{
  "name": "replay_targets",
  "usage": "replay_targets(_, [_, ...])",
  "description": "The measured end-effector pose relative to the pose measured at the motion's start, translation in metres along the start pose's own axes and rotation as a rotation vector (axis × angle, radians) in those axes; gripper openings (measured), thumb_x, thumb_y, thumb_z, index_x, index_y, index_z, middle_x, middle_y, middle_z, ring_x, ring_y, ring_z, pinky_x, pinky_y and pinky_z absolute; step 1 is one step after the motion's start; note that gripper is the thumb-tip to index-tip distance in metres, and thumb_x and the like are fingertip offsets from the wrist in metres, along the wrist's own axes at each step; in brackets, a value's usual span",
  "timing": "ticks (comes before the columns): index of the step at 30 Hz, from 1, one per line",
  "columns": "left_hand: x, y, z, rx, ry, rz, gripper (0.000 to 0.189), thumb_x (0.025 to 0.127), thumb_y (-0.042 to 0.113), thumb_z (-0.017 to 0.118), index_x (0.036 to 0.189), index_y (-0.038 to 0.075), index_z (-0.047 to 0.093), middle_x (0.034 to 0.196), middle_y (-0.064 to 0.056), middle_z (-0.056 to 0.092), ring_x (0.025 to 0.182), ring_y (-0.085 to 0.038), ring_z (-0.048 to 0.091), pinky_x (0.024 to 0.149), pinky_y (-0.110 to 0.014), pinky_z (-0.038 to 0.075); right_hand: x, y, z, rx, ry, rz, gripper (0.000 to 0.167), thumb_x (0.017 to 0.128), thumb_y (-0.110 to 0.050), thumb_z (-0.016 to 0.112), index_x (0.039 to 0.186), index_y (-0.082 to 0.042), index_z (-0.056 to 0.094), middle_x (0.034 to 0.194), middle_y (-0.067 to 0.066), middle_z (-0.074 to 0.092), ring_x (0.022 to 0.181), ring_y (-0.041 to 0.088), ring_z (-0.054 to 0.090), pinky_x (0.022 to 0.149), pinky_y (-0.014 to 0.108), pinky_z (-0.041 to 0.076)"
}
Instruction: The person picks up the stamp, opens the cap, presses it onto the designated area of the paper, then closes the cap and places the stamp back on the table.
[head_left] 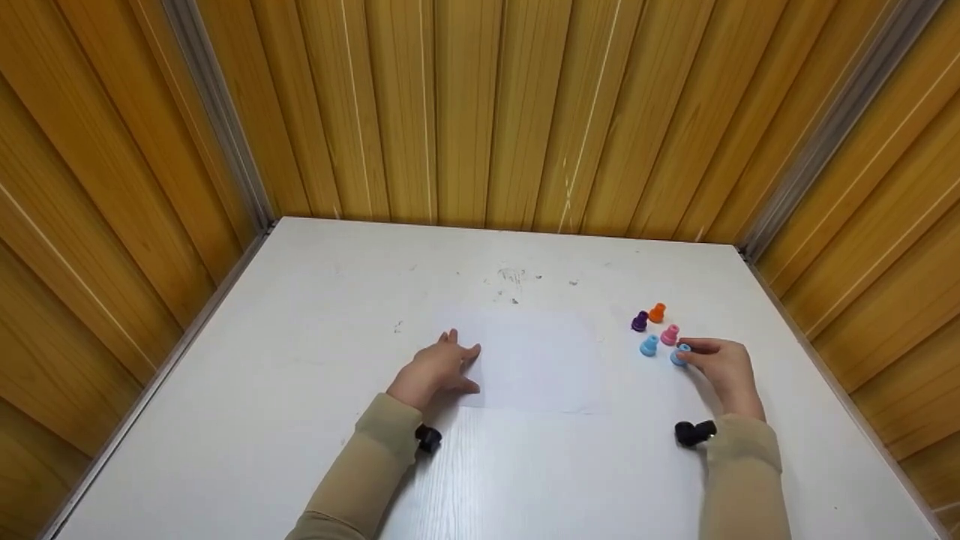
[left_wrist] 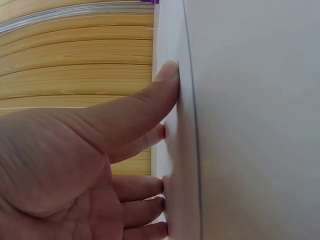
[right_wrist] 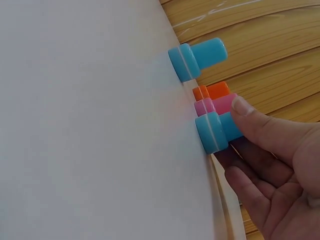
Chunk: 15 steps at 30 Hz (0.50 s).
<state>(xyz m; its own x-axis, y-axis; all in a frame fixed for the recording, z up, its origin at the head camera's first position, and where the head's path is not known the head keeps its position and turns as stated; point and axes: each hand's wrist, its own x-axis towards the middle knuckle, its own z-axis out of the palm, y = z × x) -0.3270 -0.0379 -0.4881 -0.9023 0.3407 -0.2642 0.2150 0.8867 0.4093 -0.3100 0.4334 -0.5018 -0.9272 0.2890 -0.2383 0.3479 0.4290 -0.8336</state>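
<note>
A sheet of white paper (head_left: pixel 540 360) lies flat on the table. My left hand (head_left: pixel 435 367) rests on its left side with fingers and thumb spread, the fingertips touching down in the left wrist view. At the right, my right hand (head_left: pixel 724 367) pinches the handle of a light blue toy stamp (right_wrist: pixel 212 132) between thumb and fingers. That stamp is upright, its wide base at the table surface. Close by stand another light blue stamp (head_left: pixel 649 346), a pink stamp (head_left: pixel 670 334), a purple stamp (head_left: pixel 640 322) and an orange stamp (head_left: pixel 657 313).
The white table (head_left: pixel 337 300) carries dark smudges (head_left: pixel 512 277) beyond the paper. Wood-patterned panels (head_left: pixel 465 112) wall it at the back and both sides, with metal posts in the corners. A black wrist camera (head_left: pixel 694 433) sits at the right cuff, another camera (head_left: pixel 428 439) at the left.
</note>
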Motion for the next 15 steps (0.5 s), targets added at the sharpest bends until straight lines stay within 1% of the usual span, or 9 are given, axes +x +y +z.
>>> replay_targets(4, [0.000,0.000,0.001,-0.001,0.000,0.007,0.079,0.086,0.033,0.084,0.155,0.024,0.047,0.169,-0.023,0.019,0.159,-0.039,0.018,0.126,-0.058,0.029,0.000,-0.001,-0.002,-0.012,0.003,0.008,0.053,0.097,-0.026,0.074,0.145,-0.007,0.058,0.152,0.021,0.052,0.144,0.038,0.046,0.123,0.048,0.040])
replay_targets(7, [0.000,0.000,0.001,0.000,-0.003,0.012,0.078,0.086,0.033,0.084,0.155,0.024,0.047,0.170,-0.023,0.019,0.160,-0.039,0.018,0.126,-0.058,0.029,-0.002,-0.006,-0.004,-0.032,0.014,0.011,0.053,0.097,-0.027,0.073,0.145,-0.009,0.059,0.152,0.019,0.053,0.142,0.037,0.047,0.122,0.048,0.041])
replay_targets(12, [0.000,-0.001,-0.001,-0.012,-0.005,0.016,0.078,0.086,0.033,0.084,0.155,0.024,0.047,0.170,-0.023,0.018,0.160,-0.039,0.017,0.126,-0.059,0.029,-0.009,-0.027,-0.006,-0.036,0.064,-0.053,0.051,0.098,-0.030,0.073,0.143,-0.009,0.061,0.150,0.020,0.056,0.140,0.037,0.050,0.121,0.050,0.041])
replay_targets(15, [0.000,-0.002,-0.001,-0.007,-0.008,0.025,0.079,0.086,0.033,0.084,0.155,0.023,0.048,0.169,-0.025,0.018,0.159,-0.039,0.017,0.125,-0.060,0.030,-0.015,-0.044,-0.002,-0.009,0.093,-0.094,0.050,0.096,-0.032,0.074,0.141,-0.011,0.063,0.148,0.016,0.059,0.139,0.034,0.051,0.121,0.050,0.041])
